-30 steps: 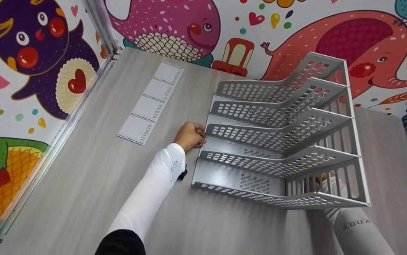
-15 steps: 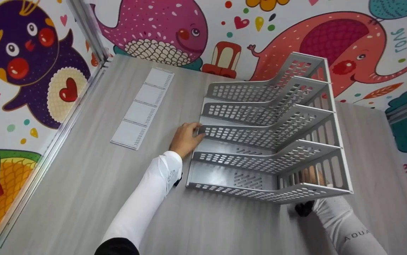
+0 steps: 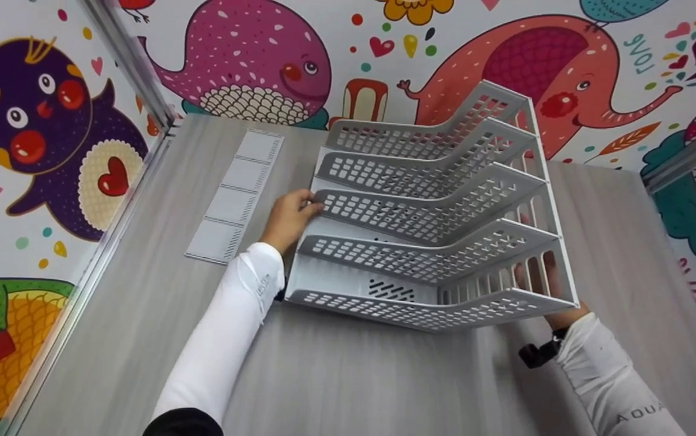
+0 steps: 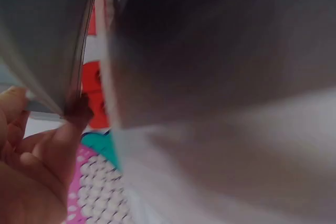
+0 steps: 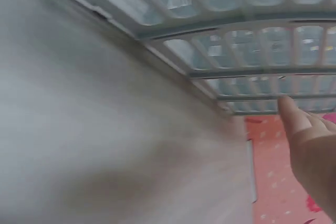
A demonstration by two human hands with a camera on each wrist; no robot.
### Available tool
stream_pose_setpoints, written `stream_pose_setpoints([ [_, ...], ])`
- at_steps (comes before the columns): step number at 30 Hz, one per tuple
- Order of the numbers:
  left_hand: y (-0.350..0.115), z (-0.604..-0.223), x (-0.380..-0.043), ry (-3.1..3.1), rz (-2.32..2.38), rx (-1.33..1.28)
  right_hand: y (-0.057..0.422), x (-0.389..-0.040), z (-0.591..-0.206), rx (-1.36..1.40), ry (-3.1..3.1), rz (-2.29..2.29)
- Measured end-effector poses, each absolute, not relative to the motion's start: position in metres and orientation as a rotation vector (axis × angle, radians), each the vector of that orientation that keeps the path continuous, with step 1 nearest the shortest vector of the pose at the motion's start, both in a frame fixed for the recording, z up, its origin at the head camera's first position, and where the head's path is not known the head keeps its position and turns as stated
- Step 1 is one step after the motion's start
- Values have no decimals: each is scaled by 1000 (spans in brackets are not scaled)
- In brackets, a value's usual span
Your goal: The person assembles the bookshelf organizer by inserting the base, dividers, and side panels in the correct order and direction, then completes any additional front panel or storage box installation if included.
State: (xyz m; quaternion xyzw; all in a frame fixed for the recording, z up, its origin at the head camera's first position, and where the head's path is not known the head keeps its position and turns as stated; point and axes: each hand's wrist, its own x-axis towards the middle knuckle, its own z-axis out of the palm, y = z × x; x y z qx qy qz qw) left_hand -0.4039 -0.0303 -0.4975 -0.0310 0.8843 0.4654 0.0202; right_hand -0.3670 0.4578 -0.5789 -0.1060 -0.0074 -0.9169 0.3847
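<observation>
A grey file rack [image 3: 333, 280] with perforated dividers stands between my hands, its compartments facing up and toward the left. At its left end, my left hand [image 3: 287, 221] pinches the end of a middle divider [image 3: 378, 215] between thumb and fingers. The left wrist view shows the left hand [image 4: 39, 166] around that grey panel's edge [image 4: 47, 40]. My right hand [image 3: 555, 284] is behind the slotted back, partly hidden by the slats. The right wrist view has the right hand [image 5: 315, 145] with fingers extended alongside the slotted back panel [image 5: 241, 51].
A flat white strip [image 3: 233, 197] divided into several panels lies on the wood-grain table [image 3: 360, 381], left of the rack. Walls with cartoon animals [image 3: 251, 54] rise behind and at the left. A metal rail [image 3: 91, 269] runs along the table's left edge.
The rack has shifted left, nearer the white strip. My left hand has gone from the rack's edge to pinching the divider end. My right hand has shifted behind the slotted back.
</observation>
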Motion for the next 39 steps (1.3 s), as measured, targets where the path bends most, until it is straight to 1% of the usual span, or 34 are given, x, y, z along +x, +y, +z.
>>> stream_pose_setpoints([
  [2, -35, -488, -405, 2766, 1397, -89, 429, -359, -533, -401, 385, -2516],
  [4, -39, -481, -405, 2782, 1351, -79, 412, -351, -502, -376, 671, -2637],
  [5, -40, -478, -405, 2788, 1337, -72, 407, -350, -494, -362, 608, -2665],
  [6, -41, -475, -404, 2791, 1334, -60, 403, -347, -486, -388, 705, -2673],
  [9, -43, -471, -404, 2800, 1318, -39, 395, -341, -469, -489, 1085, -2633],
  [12, -44, -469, -404, 2794, 1308, -26, 386, -335, -452, -529, 1491, -2526],
  [15, -45, -467, -404, 2782, 1295, -16, 379, -332, -438, -470, 1719, -2424],
  [19, -47, -465, -404, 2749, 1290, -35, 377, -332, -432, -304, 1860, -2324],
  [23, -48, -462, -403, 2673, 1392, -96, 377, -329, -431, -182, 1846, -2368],
  [26, -46, -463, -403, 2563, 1522, -185, 379, -325, -430, -221, 1782, -2451],
  [29, -44, -467, -400, 2475, 1540, -219, 379, -322, -428, -297, 1737, -2487],
  [34, -43, -469, -397, 2460, 1547, -114, 383, -320, -430, -329, 1701, -2484],
  [39, -46, -464, -394, 2449, 1615, -100, 385, -321, -433, -250, 1611, -2513],
])
